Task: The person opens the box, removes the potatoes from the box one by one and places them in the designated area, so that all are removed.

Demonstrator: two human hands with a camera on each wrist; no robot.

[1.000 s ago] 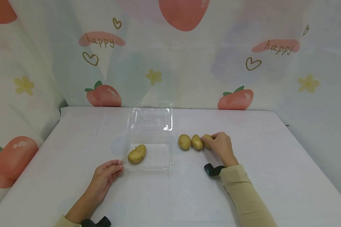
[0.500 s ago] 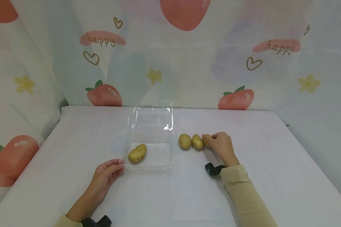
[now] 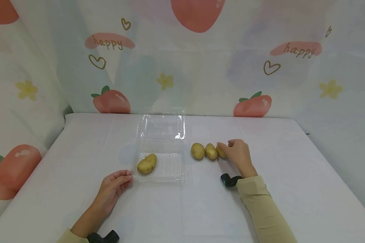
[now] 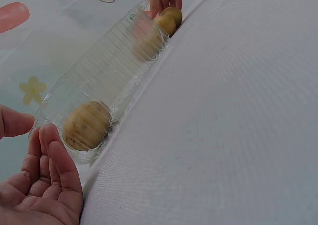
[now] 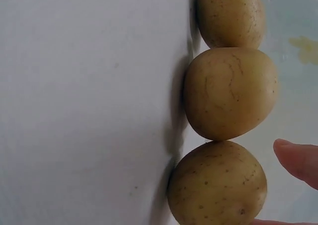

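My right hand [image 3: 238, 153], frame centre-right, fingers curled round end potato [image 3: 221, 152] of row, pinching for lift. My left hand [image 3: 114, 185] relaxed, fingertips steadying clear tray [image 3: 182, 168] corner, lower left.

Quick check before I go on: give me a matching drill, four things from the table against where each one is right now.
1. left hand
2. right hand
3. lone potato
4. clear clamshell box

a. lies open on the white table
b. inside the box's tray
c. fingertips at the tray's near left corner
d. at the rightmost potato of the row of three

Pairs: 1-c, 2-d, 3-b, 4-a
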